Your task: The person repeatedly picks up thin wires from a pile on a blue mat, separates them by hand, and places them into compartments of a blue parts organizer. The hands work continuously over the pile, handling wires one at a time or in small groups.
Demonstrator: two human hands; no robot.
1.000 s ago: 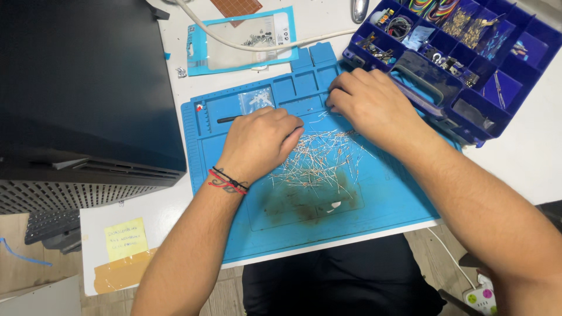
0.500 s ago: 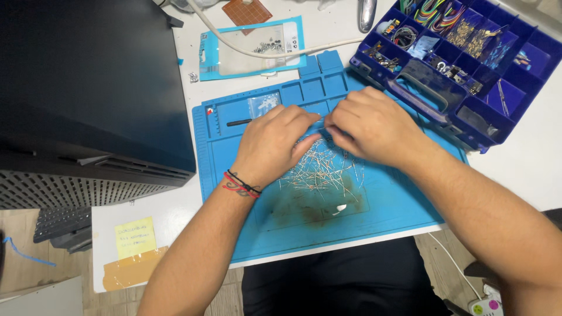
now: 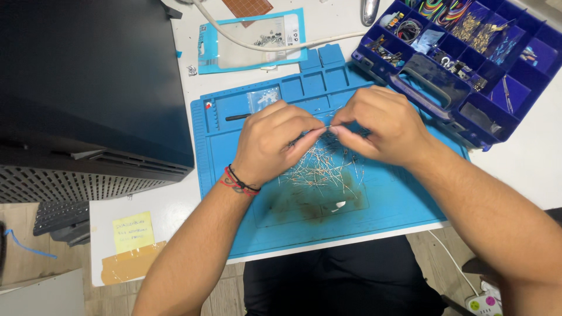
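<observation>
A pile of thin wire-legged components (image 3: pixel 319 167) lies on a blue work mat (image 3: pixel 386 205) on a white table. My left hand (image 3: pixel 274 140) and my right hand (image 3: pixel 380 124) meet just above the pile. Together they pinch one thin wire component (image 3: pixel 328 127) between their fingertips, each hand at one end. A red and black band sits on my left wrist.
A dark blue compartment case (image 3: pixel 468 52) full of small parts stands open at the upper right. A black computer tower (image 3: pixel 88 88) fills the left. A clear bag with blue edges (image 3: pixel 246 38) and a white cable (image 3: pixel 281 44) lie behind the mat. A yellow note (image 3: pixel 132 231) is taped near the front edge.
My right hand came left from the case's edge to meet my left hand over the pile. Both hands now pinch one component lifted off the mat.
</observation>
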